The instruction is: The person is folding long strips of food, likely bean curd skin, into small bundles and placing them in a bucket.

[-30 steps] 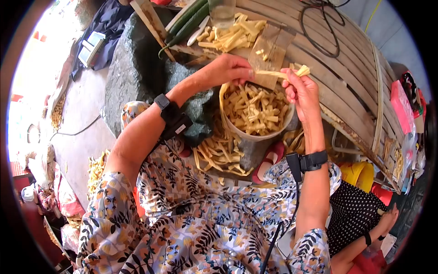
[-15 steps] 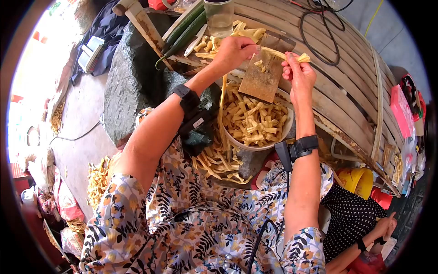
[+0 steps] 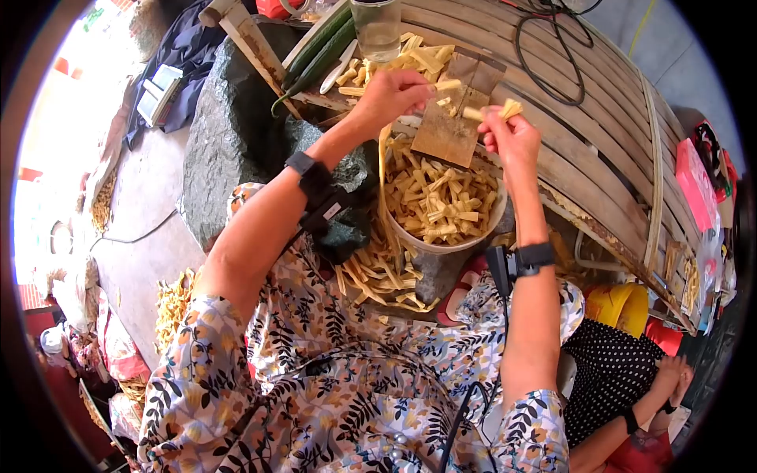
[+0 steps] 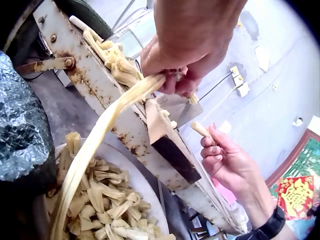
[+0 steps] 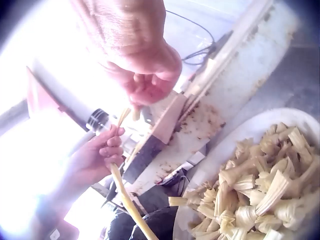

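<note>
Curled fingers of the left hand pinch a long pale-yellow strip, whose short end sticks out toward the right hand and whose long part hangs down over the bowl. Between thumb and fingers the right hand holds a short knotted piece, apart from the strip. Below and between the hands lies a small wooden board with a few scraps on it. Under the board's near end stands a white bowl full of knotted pieces.
Cucumbers, a white-handled knife, a glass and a pile of pieces lie on the slatted table. Loose strips hang beside the bowl. A dark rock stands left; another person's arms show lower right.
The strip that stretched between both hands is now in two separate parts, one in each hand. Both hands moved up from the bowl earlier, uncovering the board; the right has since lowered slightly.
</note>
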Available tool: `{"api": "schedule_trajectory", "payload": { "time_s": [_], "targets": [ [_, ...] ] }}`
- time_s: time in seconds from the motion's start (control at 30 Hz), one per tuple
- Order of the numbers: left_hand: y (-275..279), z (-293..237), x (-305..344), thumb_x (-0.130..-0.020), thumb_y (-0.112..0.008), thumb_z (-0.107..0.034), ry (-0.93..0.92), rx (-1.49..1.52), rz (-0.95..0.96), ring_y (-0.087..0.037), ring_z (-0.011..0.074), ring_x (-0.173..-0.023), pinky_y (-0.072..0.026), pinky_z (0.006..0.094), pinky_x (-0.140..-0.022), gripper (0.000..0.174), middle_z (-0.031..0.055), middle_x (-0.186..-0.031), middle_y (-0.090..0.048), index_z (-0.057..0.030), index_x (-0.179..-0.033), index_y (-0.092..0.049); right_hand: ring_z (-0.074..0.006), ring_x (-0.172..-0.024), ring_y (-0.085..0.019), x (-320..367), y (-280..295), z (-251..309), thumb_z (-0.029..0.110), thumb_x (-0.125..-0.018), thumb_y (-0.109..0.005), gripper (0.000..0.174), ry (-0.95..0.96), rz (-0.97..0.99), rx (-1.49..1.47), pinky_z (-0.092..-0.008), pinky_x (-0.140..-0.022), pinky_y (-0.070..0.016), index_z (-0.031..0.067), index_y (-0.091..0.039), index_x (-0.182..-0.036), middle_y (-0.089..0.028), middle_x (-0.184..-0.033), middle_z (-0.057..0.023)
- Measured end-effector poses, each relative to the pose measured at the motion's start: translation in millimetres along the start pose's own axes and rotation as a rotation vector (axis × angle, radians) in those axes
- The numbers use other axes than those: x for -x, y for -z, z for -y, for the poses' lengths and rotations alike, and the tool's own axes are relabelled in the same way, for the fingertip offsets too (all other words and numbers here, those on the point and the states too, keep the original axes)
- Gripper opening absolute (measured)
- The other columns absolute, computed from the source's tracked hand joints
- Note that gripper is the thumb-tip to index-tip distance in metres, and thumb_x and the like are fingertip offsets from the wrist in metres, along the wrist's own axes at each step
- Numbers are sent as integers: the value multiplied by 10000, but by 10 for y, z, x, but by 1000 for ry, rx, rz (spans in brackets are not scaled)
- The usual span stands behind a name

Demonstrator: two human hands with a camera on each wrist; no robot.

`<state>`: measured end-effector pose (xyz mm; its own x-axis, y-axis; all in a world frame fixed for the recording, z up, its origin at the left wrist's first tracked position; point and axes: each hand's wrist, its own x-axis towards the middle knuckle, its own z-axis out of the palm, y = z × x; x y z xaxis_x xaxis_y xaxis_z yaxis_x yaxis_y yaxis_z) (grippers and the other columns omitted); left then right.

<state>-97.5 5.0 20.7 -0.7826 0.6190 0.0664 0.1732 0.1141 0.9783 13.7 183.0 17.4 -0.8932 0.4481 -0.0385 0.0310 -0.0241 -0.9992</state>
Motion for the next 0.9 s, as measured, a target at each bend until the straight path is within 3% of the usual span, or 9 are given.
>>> {"api": "schedule_trajectory", "payload": {
  "time_s": [0.07,0.17,0.27,0.4,0.43,0.53,0.67,0.77,0.9],
  "targets": [
    [2,-12,127,-851,-553,-158,42,143,109,-457,24,-578,-366,157,-525,133,-41,-658,-543,-48,-900,-612,-78,-593,-535,212,-18,59,134,-808,-604,210,-12,179,113,-189,-501,-425,5,-595,-973,-601,-735,-66],
    [-63,-31,293,-853,-557,-140,-18,110,188,-473,20,-573,-377,157,-503,136,-29,-660,-556,-56,-957,-583,-106,-706,-563,498,29,121,117,-789,-623,261,275,228,530,-192,-576,-456,27,-591,-1033,-611,-804,-80],
    [-147,-69,431,-846,-565,-122,-46,-22,229,-485,23,-566,-390,168,-492,161,-16,-654,-572,-59,-994,-569,-123,-792,-569,510,110,130,84,-772,-633,303,400,98,468,-202,-608,-472,30,-578,-1065,-608,-850,-89],
    [-287,-168,580,-870,-528,-172,5,55,374,-478,40,-573,-392,170,-517,193,-8,-675,-571,-42,-1006,-569,-78,-676,-571,506,85,84,6,-788,-587,152,102,223,50,-190,-595,-473,-6,-613,-938,-611,-803,-35],
    [-245,-188,614,-878,-513,-187,75,117,410,-475,44,-576,-390,168,-524,208,-6,-683,-569,-34,-1007,-571,-64,-625,-562,506,89,74,-9,-799,-565,104,148,169,63,-188,-587,-475,-15,-619,-888,-610,-782,-19],
    [-148,-126,655,-903,-458,-228,154,205,471,-464,46,-587,-382,161,-542,269,-1,-705,-562,-11,-1000,-585,-71,-684,-573,486,268,71,4,-805,-566,119,191,142,108,-194,-582,-483,-2,-613,-915,-612,-820,-29],
    [-251,-43,642,-888,-477,-171,147,112,454,-454,39,-507,-374,184,-473,201,-5,-646,-566,-10,-907,-595,-65,-727,-544,641,35,129,127,-769,-654,202,6,254,77,-201,-555,-469,16,-600,-929,-591,-818,-21],
    [-428,-37,637,-854,-511,-113,129,-122,437,-469,47,-456,-376,220,-419,122,2,-617,-576,-11,-802,-553,-50,-653,-515,643,-182,-7,79,-744,-670,168,225,286,231,-184,-529,-418,5,-596,-875,-580,-714,1],
    [-428,-80,644,-852,-522,-123,107,20,502,-530,65,-566,-417,205,-501,134,28,-676,-584,7,-856,-553,-56,-597,-520,673,-171,57,13,-771,-613,76,125,335,-16,-181,-548,-438,3,-590,-842,-585,-708,-2]
  ]
}}
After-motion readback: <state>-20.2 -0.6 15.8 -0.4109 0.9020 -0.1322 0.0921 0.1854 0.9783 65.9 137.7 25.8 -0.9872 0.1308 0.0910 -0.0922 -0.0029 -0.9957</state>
